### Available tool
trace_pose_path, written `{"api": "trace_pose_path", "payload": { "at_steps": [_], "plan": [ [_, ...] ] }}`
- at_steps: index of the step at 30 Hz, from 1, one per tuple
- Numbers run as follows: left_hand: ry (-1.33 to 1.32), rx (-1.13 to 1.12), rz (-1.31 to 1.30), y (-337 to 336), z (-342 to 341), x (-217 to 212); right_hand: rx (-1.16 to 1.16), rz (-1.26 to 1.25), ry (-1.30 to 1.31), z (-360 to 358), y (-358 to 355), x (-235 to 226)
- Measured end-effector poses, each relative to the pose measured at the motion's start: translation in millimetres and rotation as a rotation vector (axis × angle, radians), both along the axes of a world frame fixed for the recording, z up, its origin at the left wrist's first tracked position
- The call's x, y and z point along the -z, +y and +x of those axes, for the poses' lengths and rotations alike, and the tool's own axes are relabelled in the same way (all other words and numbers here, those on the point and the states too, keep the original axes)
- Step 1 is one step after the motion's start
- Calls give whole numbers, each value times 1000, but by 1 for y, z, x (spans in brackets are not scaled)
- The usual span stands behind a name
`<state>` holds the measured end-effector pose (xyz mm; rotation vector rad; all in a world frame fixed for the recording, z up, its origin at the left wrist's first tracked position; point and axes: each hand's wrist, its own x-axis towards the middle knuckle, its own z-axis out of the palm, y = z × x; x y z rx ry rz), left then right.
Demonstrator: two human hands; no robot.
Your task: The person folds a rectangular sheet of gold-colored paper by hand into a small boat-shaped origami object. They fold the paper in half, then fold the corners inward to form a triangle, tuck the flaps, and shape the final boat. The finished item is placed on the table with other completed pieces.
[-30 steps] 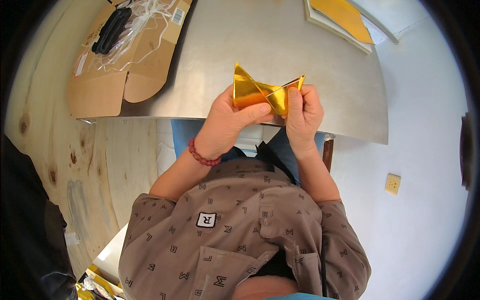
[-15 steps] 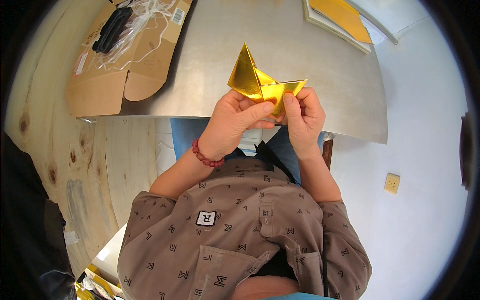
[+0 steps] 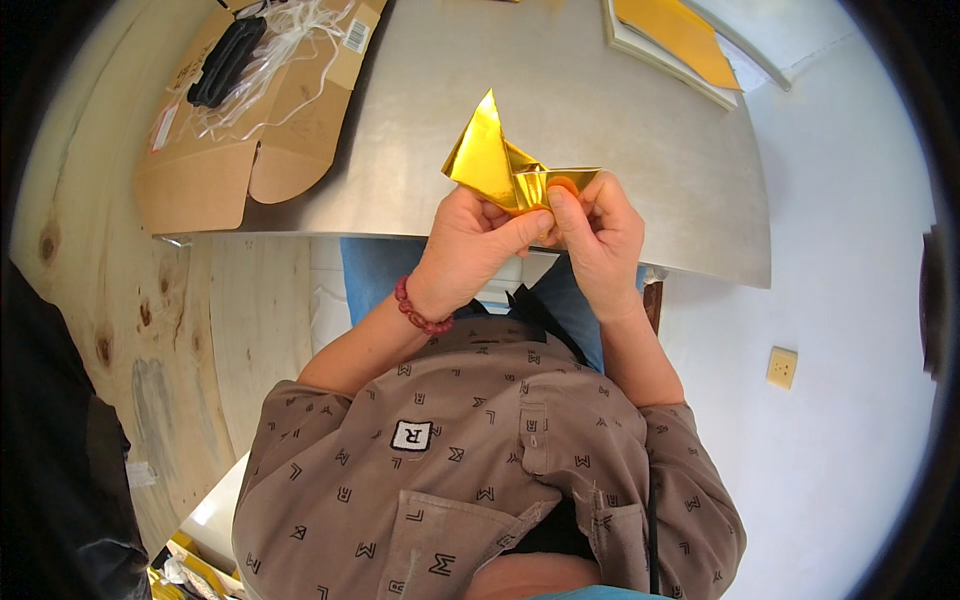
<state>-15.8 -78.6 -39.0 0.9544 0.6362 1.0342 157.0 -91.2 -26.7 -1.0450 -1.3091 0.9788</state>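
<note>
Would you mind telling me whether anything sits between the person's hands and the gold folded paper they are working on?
Nothing visible does. The left hand and the right hand both grip the gold folded paper directly, above the near edge of the grey table. The cardboard box lies well off to the left.

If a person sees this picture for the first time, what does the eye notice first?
First comes the shiny gold folded paper, pinched between the left hand and the right hand above the near edge of the grey metal table. Next is the open cardboard box on the table's left end.
</note>
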Motion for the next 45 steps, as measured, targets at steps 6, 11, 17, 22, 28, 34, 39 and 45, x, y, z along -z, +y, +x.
{"api": "trace_pose_path", "payload": {
  "at_steps": [6, 11, 17, 22, 28, 34, 39, 45],
  "plan": [
    [-83, 39, 10, 1, 0, 0, -144, -122, 66, 2, 4, -6],
    [-22, 25, 59, -2, 2, -3, -123, -197, 53, 7, 7, -14],
    [-41, 22, 115, 0, 1, -1, -269, -332, 161, 20, 21, -16],
    [-30, -93, 7, 10, -4, -5, -96, -251, 249, 32, 48, -29],
    [307, 110, -192, 16, -14, -34, -207, -351, -120, 29, 64, -35],
    [750, -61, 323, 10, -43, -44, 119, -15, -973, 39, 69, -22],
    [1044, -110, 1078, 47, -29, -23, 7, 324, -954, 40, 43, -5],
    [1302, 107, 1184, 59, -31, -7, -160, 236, -1170, 40, 34, 4]
  ]
}}
